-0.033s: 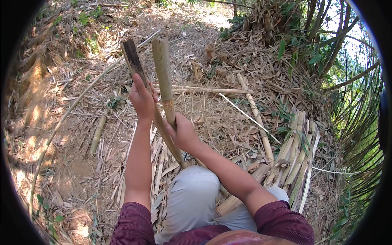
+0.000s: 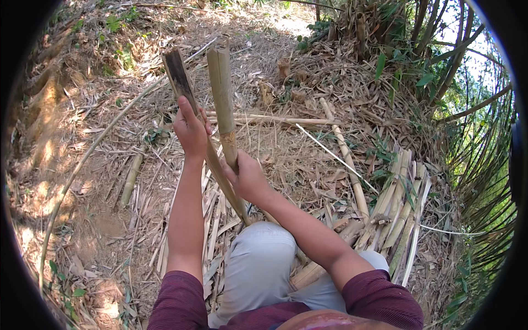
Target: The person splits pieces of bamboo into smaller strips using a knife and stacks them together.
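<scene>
My left hand (image 2: 191,129) is closed around a long split bamboo piece (image 2: 226,184) with a dark, hollow inner face near its top. This piece slants down from upper left to beside my bent knee. My right hand (image 2: 247,179) grips the lower part of a shorter, thicker bamboo length (image 2: 221,91), which stands nearly upright with a ragged upper end and a pale node ring. The two pieces lean away from each other at the top, with a narrow gap between. My right fingers hide where the lower end meets the split piece.
At the right lies a pile of split bamboo (image 2: 399,203). Farther off are a bamboo pole (image 2: 349,159), a thin white strip (image 2: 330,154) and a crosswise stick (image 2: 280,120). A long curved cane (image 2: 88,154) runs along the left. Bamboo clumps (image 2: 363,33) grow behind.
The top of the bamboo in my right hand has shifted slightly to the right, away from the split piece. My left hand has hardly moved.
</scene>
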The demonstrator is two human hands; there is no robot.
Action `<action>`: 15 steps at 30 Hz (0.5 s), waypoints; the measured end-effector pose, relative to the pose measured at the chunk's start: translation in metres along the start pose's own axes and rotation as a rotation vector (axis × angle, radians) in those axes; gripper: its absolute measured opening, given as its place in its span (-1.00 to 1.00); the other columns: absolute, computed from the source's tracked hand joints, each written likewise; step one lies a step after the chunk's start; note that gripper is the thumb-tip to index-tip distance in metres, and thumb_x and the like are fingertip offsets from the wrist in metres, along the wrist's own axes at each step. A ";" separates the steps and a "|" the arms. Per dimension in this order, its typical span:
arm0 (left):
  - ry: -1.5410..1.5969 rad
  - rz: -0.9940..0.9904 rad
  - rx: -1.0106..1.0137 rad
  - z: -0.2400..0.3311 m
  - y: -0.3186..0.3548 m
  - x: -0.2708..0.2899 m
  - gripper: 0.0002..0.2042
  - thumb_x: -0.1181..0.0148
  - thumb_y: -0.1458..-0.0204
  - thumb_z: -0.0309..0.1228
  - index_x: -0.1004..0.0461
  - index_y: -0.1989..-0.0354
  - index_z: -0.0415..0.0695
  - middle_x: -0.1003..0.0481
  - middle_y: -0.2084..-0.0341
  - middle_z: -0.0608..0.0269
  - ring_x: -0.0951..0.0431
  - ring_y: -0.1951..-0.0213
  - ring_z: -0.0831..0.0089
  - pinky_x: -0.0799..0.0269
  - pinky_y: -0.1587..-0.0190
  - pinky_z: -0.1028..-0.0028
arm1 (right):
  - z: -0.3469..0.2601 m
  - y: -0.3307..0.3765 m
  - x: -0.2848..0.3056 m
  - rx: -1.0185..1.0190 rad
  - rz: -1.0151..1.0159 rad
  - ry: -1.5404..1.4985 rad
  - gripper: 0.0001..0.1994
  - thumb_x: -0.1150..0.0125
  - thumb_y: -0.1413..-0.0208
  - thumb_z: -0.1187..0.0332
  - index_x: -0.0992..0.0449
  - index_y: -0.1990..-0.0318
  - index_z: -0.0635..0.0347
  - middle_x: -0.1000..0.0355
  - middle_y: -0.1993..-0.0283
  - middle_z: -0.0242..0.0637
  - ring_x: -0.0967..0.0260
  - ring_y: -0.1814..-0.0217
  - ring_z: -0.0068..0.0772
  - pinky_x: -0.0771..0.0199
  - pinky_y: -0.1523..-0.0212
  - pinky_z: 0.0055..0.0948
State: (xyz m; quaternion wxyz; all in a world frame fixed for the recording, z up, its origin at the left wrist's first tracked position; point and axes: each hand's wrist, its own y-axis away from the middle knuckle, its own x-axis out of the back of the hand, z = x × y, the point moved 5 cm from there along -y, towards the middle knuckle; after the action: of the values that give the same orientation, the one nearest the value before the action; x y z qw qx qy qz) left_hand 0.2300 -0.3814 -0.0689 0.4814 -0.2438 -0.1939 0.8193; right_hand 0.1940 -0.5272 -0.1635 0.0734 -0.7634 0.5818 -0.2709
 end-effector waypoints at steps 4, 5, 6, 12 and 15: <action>-0.013 0.011 -0.007 -0.004 -0.007 0.003 -0.38 0.21 -0.31 0.21 -0.31 0.46 -0.18 -0.31 0.68 0.35 -0.29 0.77 0.63 -0.18 0.72 0.59 | 0.005 0.000 -0.001 0.028 0.013 -0.042 -0.71 -0.23 -0.19 0.27 -0.35 0.19 0.35 -0.41 0.29 0.09 -0.41 0.27 0.17 -0.39 0.22 -0.04; -0.018 0.024 -0.005 -0.004 -0.008 0.003 -0.38 0.21 -0.31 0.21 -0.31 0.47 -0.18 -0.31 0.68 0.34 -0.29 0.77 0.63 -0.18 0.73 0.59 | 0.004 0.001 0.000 0.038 0.017 -0.036 -0.72 -0.23 -0.18 0.29 -0.35 0.19 0.35 -0.41 0.29 0.08 -0.41 0.28 0.16 -0.39 0.23 -0.04; -0.023 0.037 -0.003 -0.005 -0.010 0.004 -0.38 0.21 -0.31 0.20 -0.31 0.48 -0.18 -0.31 0.69 0.34 -0.28 0.78 0.63 -0.18 0.73 0.59 | 0.003 0.001 0.002 0.048 0.021 -0.030 -0.72 -0.24 -0.17 0.30 -0.35 0.19 0.34 -0.41 0.30 0.07 -0.41 0.29 0.16 -0.40 0.23 -0.05; -0.171 0.249 0.048 -0.032 -0.038 0.073 -0.39 0.18 -0.30 0.19 -0.33 0.49 -0.17 -0.31 0.72 0.37 -0.32 0.79 0.59 -0.24 0.76 0.58 | 0.004 0.014 0.020 0.035 0.096 0.018 -0.76 -0.25 -0.22 0.29 -0.41 0.25 0.30 -0.45 0.44 -0.13 -0.44 0.42 -0.23 -0.43 0.32 -0.26; -0.156 0.355 0.033 -0.029 -0.047 0.118 -0.39 0.17 -0.29 0.21 -0.30 0.50 -0.15 -0.30 0.72 0.37 -0.31 0.79 0.59 -0.23 0.76 0.58 | 0.016 0.008 0.035 -0.066 0.072 0.075 -0.76 -0.19 -0.27 0.26 -0.46 0.23 0.31 -0.51 0.42 -0.17 -0.49 0.38 -0.34 -0.47 0.29 -0.32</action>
State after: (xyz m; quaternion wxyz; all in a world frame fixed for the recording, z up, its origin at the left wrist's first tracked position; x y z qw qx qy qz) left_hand 0.2299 -0.2531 -0.0916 0.3167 -0.2023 -0.1710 0.9108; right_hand 0.2014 -0.5652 -0.1689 0.0360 -0.7333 0.6199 -0.2770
